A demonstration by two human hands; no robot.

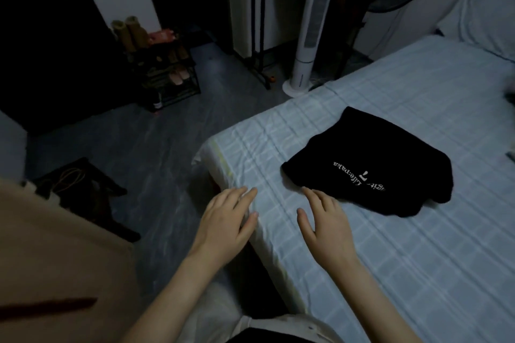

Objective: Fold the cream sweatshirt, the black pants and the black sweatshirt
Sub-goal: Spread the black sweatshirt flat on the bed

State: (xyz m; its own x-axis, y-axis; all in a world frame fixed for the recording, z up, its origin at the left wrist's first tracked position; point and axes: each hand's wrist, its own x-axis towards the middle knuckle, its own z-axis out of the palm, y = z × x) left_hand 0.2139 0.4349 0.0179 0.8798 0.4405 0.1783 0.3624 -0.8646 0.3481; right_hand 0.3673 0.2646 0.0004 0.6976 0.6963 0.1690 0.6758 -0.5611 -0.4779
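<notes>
Lying on the pale checked bed (pixel 418 259), a folded black fabric sweatshirt with white lettering (pixel 362 153), just far-right of the right hand (pixel 327 227); spreading both hands released, left hand (pixel 225 220) at bed's edge.

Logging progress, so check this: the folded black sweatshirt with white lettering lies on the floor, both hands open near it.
Not the floor: the head view shows the folded black sweatshirt with white lettering lying on the pale checked bed sheet. The left hand and right hand are open near it.
</notes>
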